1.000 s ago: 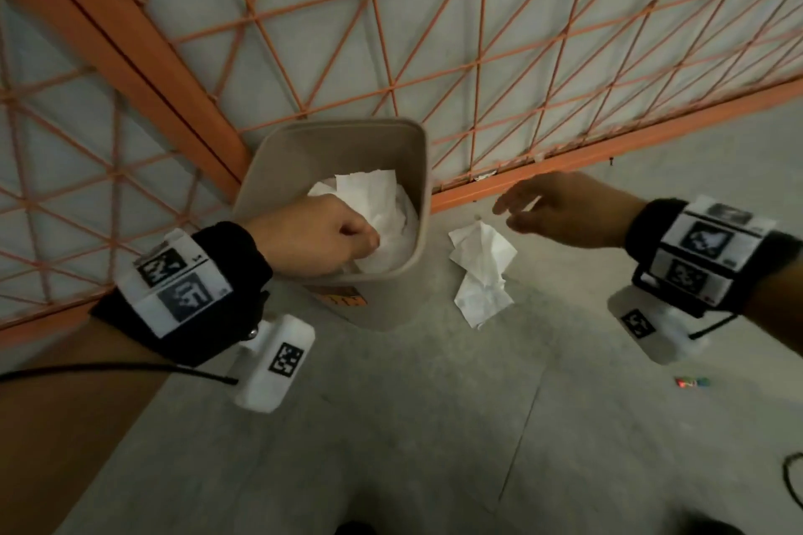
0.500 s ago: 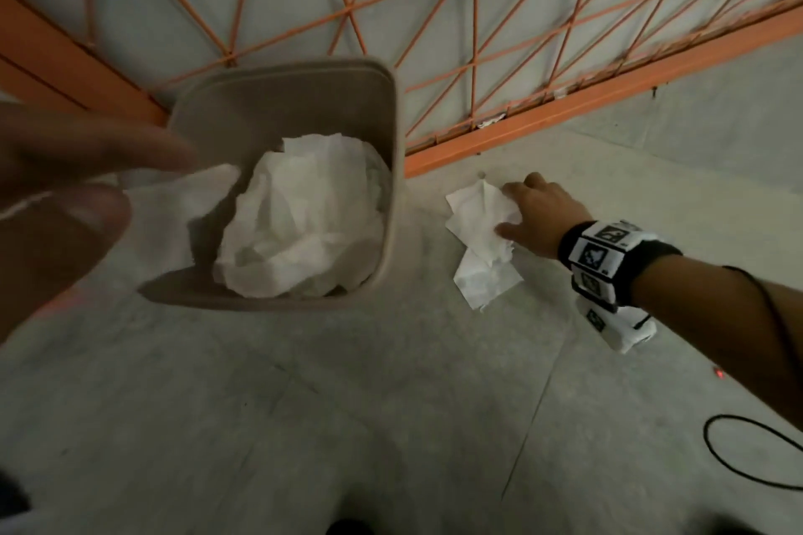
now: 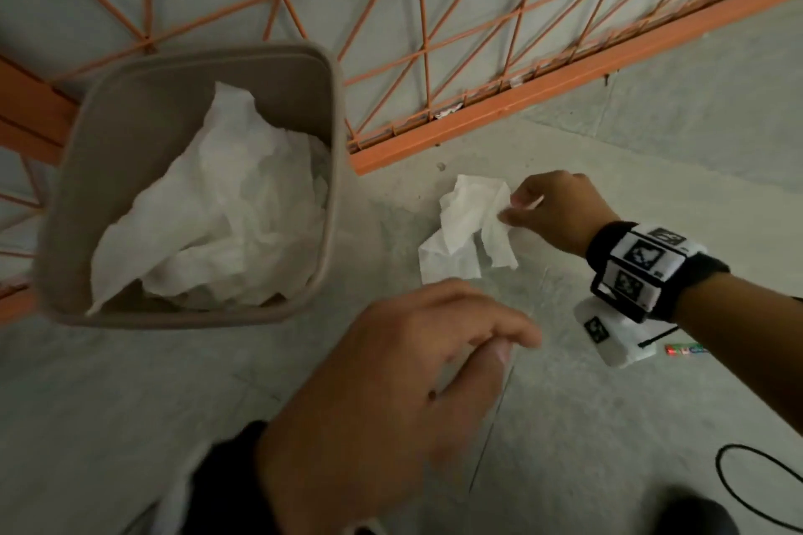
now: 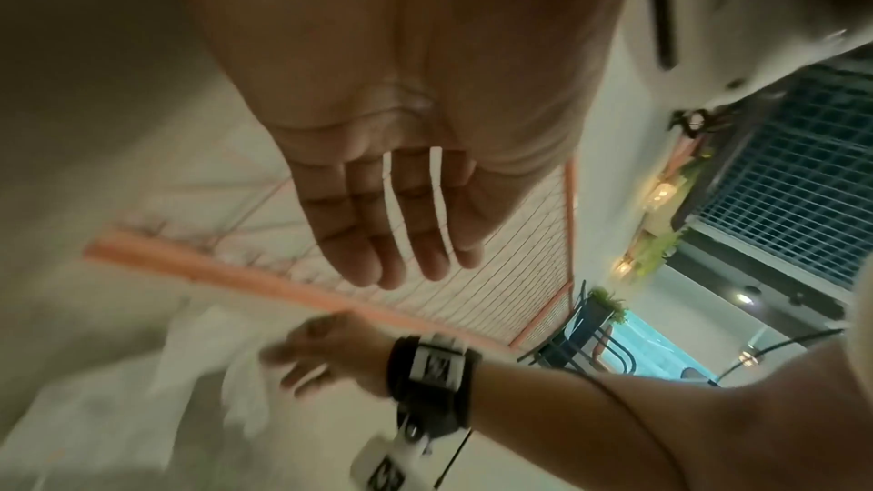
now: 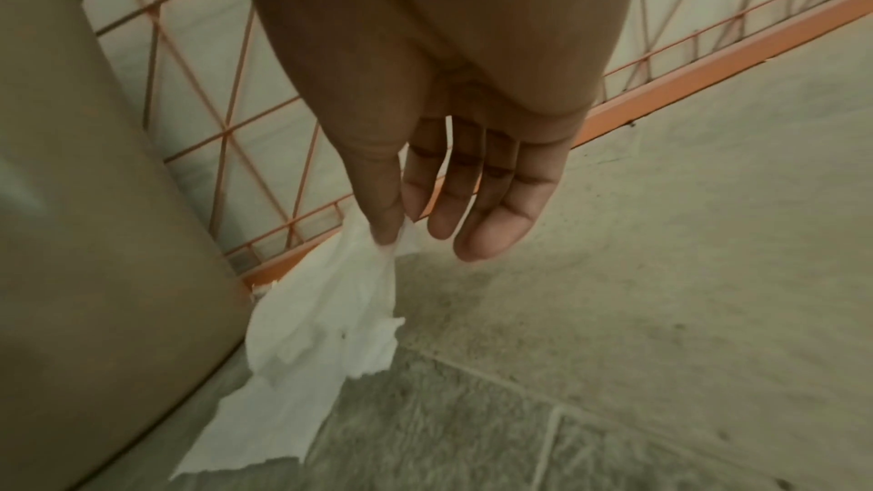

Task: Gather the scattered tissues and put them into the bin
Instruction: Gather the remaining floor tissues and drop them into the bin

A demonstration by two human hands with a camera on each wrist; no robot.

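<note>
White tissue (image 3: 471, 226) lay crumpled on the grey floor (image 3: 608, 426) just right of the bin (image 3: 195, 61), and the right hand (image 3: 560, 211) pinched its upper right edge between thumb and forefinger. In the right wrist view the thumb (image 5: 385, 208) pressed the paper against the forefinger while the other three fingers hung loose and straight, clear of it; the sheet trailed down from that pinch to the floor, its lower part lying right beside the bin's wall. The bin, beige and square-mouthed, stood against the orange mesh fence (image 3: 499, 35) and held a heap of tissues (image 3: 217, 222) that rose close to its rim. The left hand (image 3: 391, 395) hovered near the camera, in front of the bin and to its right, palm down, fingers spread slackly and holding nothing; the left wrist view showed its fingers (image 4: 373, 230) straight and apart. A small striped scrap (image 3: 686, 350) lay on the floor well to the right of the bin, beyond the right wrist, and a black cable (image 3: 747, 491) looped farther out still.
</note>
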